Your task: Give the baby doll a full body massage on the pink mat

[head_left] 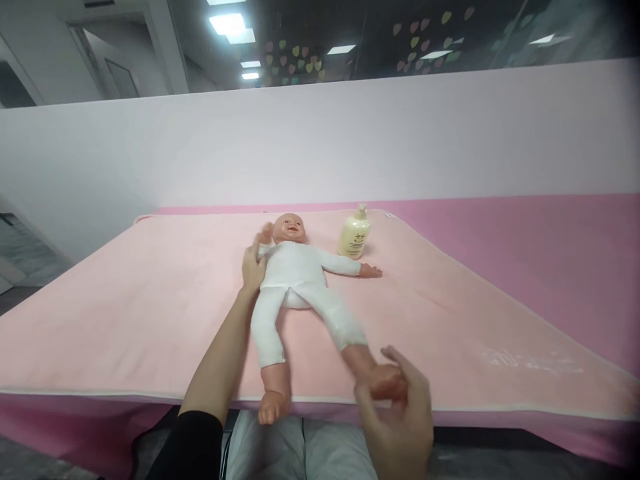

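A baby doll [293,270] with a white cloth body lies face up, its head at the far side and its feet toward me. My left hand [253,268] is wrapped around the doll's arm on the left, with the doll's small hand showing above my fingers. Near the front edge, my right hand [400,413] curls around the doll's foot [387,381] on the right, thumb on one side and fingers on the other; that area is somewhat blurred. The doll's other foot [273,405] reaches over the front edge, untouched.
A pale yellow pump bottle [354,235] stands upright beyond the doll's outstretched arm. Under everything spreads a light pink blanket [165,300] over a darker pink surface [565,267]. A low white wall [320,147] rises behind, with dark glass [370,40] above it.
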The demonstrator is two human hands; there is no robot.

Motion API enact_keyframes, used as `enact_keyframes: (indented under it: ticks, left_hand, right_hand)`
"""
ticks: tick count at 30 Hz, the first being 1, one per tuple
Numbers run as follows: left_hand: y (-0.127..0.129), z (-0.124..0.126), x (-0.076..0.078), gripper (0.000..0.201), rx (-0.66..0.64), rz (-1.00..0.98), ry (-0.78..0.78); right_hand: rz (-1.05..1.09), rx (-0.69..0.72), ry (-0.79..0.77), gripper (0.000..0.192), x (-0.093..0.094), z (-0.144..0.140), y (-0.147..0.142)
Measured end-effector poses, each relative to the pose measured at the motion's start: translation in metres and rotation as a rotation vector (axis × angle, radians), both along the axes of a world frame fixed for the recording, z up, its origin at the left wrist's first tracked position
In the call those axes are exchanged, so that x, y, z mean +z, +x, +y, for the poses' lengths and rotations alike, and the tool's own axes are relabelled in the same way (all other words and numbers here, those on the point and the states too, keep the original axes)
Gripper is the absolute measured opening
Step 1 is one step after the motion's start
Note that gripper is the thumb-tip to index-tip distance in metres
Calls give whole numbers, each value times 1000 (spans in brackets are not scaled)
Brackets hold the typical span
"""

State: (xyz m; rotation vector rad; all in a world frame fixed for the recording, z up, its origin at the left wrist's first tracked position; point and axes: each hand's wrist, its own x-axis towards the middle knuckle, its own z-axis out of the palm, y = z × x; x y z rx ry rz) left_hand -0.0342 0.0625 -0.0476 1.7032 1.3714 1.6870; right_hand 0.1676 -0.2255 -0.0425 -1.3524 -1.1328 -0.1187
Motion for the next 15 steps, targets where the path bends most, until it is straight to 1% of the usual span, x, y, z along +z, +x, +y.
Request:
enact_keyframes:
  ticks: [2,4,5,6,8,10,11,12,13,15]
  left_hand:
    - [1,-2,0,56,-91,215,14]
    - [-1,-2,0,54,-145,291,41]
    - [-2,-1,0,53,-170,298,59]
    - [-3,-1,0,52,-191,298,74]
    - [-4,-2,0,50,-210,291,82]
    - [-3,-2,1,48,-190,254,53]
    - [-3,-2,1,48,-177,215,30]
    - [-2,-2,0,48,-165,161,8]
    - [-2,-1,-1,49,-155,94,-8]
    - [-3,2,-4,48,-101,-61,-28]
  right_hand:
    - [16,-42,111,40,20,28,3]
    - [-31,-31,174,23,39,67,3]
    - [-57,-21,169,17,46,90,2]
    - [-66,-9,130,16,53,112,-1]
    - [-87,83,-37,19,61,151,-9]
    - [-125,139,-181,21,69,174,-17]
    - [-143,139,-201,20,72,176,-20]
    - [-157,123,-189,20,75,172,-21]
    - [-166,95,-149,19,77,161,-21]
    - [-164,24,-37,18,73,125,-17]
